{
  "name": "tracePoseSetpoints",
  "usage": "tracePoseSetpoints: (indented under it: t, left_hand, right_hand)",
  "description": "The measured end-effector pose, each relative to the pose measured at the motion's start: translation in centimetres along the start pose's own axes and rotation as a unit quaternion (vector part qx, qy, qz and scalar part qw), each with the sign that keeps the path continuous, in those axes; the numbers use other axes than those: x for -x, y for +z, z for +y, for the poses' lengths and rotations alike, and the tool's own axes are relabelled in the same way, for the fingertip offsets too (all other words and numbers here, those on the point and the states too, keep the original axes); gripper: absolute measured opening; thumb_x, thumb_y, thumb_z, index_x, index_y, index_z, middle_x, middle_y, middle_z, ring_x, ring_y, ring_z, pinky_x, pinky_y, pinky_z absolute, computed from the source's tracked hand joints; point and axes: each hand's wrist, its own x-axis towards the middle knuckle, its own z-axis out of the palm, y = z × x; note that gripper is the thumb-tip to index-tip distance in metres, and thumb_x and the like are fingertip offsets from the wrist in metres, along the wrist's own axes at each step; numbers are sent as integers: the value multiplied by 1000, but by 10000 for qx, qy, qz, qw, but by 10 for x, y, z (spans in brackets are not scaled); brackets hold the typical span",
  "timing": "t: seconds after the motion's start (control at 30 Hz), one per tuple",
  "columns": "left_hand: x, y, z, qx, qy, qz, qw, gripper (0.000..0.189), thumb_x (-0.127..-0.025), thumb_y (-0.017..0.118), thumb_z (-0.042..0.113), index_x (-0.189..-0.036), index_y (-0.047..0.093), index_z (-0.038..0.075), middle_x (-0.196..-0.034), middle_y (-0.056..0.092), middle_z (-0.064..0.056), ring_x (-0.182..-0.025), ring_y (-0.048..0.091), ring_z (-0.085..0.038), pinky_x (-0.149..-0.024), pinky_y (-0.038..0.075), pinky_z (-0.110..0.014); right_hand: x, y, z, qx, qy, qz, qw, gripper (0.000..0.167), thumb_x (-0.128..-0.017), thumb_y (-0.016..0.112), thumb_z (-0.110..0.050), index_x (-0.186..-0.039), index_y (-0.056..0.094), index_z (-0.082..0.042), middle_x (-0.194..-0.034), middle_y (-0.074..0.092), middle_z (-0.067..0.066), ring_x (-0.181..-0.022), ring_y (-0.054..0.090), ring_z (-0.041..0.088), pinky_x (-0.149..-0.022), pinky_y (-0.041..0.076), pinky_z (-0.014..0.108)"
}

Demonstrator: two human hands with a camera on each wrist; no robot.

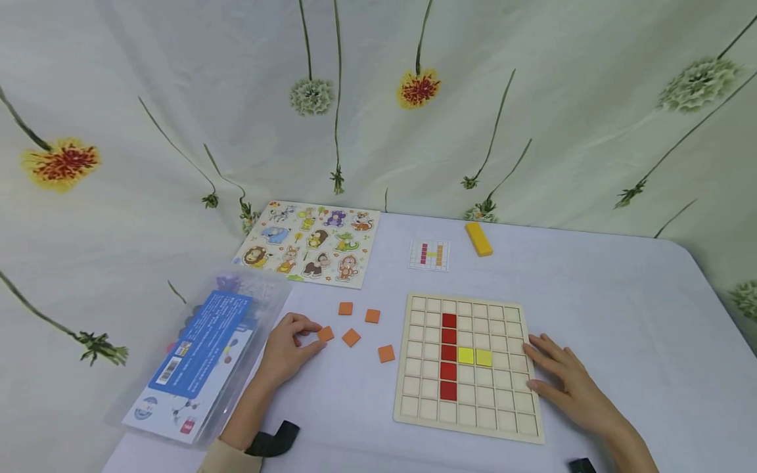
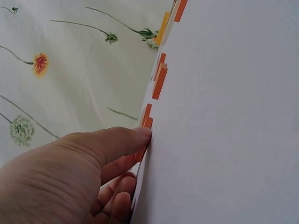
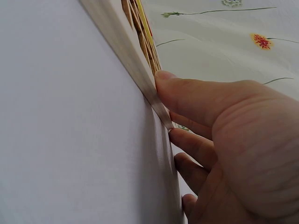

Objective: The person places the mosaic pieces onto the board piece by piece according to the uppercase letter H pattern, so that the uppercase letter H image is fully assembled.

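Observation:
My left hand point(image 1: 288, 347) pinches an orange square tile point(image 1: 326, 334) between thumb and forefinger, low over the white cloth. In the left wrist view the thumb point(image 2: 124, 140) covers part of that tile. Several loose orange tiles point(image 1: 351, 337) lie just to its right. A wooden grid board point(image 1: 485, 399) holds a column of red tiles point(image 1: 449, 353), with two yellow tiles point(image 1: 474, 356) in a row beside the middle one. Along the board's right edge rests my right hand point(image 1: 570, 384), its fingers loosely spread. The right wrist view shows its thumb point(image 3: 187, 93) touching the board's side.
Behind the board lie a small pattern card point(image 1: 428, 255) and a yellow block point(image 1: 479, 239). An animal picture board point(image 1: 310, 244) is at the back left. A clear plastic box point(image 1: 198, 355) with a blue label stands left of my left hand. A flowered cloth hangs behind the table.

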Motion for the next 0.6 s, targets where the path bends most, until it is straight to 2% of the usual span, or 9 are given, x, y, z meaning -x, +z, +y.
tracePoseSetpoints:
  t: [0.13, 0.27, 0.37, 0.5, 0.6]
  left_hand:
    - [1, 0, 1, 34, 15, 98, 9999, 26, -76, 81, 12, -101, 74, 6, -96, 60, -6, -78, 50, -15, -67, 42, -21]
    - [1, -2, 1, 163, 178, 253, 9994, 26, -77, 79, 8, -102, 72, 4, -88, 65, -6, -77, 56, -15, -65, 45, -20]
    - [1, -4, 6, 242, 204, 253, 9992, 26, -78, 78, 7, -102, 72, 4, -84, 66, -5, -77, 57, -15, -65, 46, -19]
    - [-1, -6, 21, 287, 255, 203, 9991, 25, -78, 78, 7, -102, 72, 5, -83, 66, -4, -78, 58, -16, -66, 47, -20]
    - [-5, -6, 37, 368, 560, 197, 9976, 25, -76, 78, 6, -100, 72, 4, -83, 67, -5, -79, 59, -18, -67, 47, -21]
  right_hand:
    - [0, 0, -1, -4, 18, 1, 10000, 58, -86, 72, -13, -139, 52, -3, -147, 42, 27, -144, 6, -13, -121, -6, 49]
    - [1, 0, -1, -3, 12, -1, 10000, 58, -86, 72, -13, -140, 53, -4, -147, 42, 27, -144, 6, -13, -122, -6, 45]
    - [0, 0, -1, 12, 2, -6, 10000, 58, -86, 72, -14, -140, 53, -5, -147, 42, 26, -144, 6, -13, -122, -6, 42]
    - [0, 0, -1, 35, 0, -11, 10000, 58, -86, 72, -14, -140, 52, -5, -147, 42, 26, -144, 6, -13, -122, -7, 39]
    - [0, -1, -1, 46, 14, -17, 10000, 58, -86, 72, -14, -140, 52, -5, -147, 42, 25, -144, 7, -13, -122, -6, 36]
